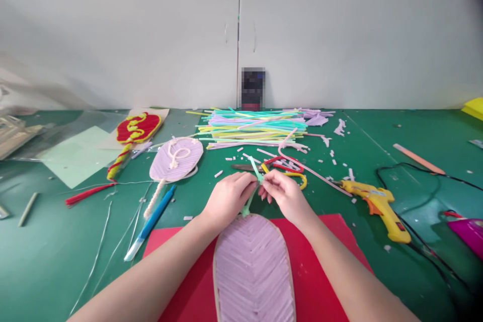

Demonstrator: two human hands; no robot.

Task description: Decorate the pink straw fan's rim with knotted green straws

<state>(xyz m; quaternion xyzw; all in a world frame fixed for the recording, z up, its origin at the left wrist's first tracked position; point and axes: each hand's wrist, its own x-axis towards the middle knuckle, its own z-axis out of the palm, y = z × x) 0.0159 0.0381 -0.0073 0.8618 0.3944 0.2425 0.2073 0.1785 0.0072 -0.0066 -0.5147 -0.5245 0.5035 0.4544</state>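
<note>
Both hands meet above the top end of a lilac oval panel [253, 266], which has slanted ribs and a pale rim. Pinched in the fingertips of my left hand [229, 192] is a mint-green pipe cleaner [255, 164]. My right hand [286, 195] grips the same pipe cleaner close beside, its fingers closed. A green strand runs from between the hands down to a small green piece [246, 210] at the panel's tip. Fingers partly hide where the strands cross. Beneath the panel lies a red sheet [328, 261].
Scissors [298, 175] with red and yellow handles lie just beyond my hands, among cut scraps. Behind is a pile of pastel pipe cleaners [256, 128]. A yellow glue gun [381, 206] with a cord is at right. Leftward are a lilac fan [177, 158], red fan [139, 128] and blue pen [154, 219].
</note>
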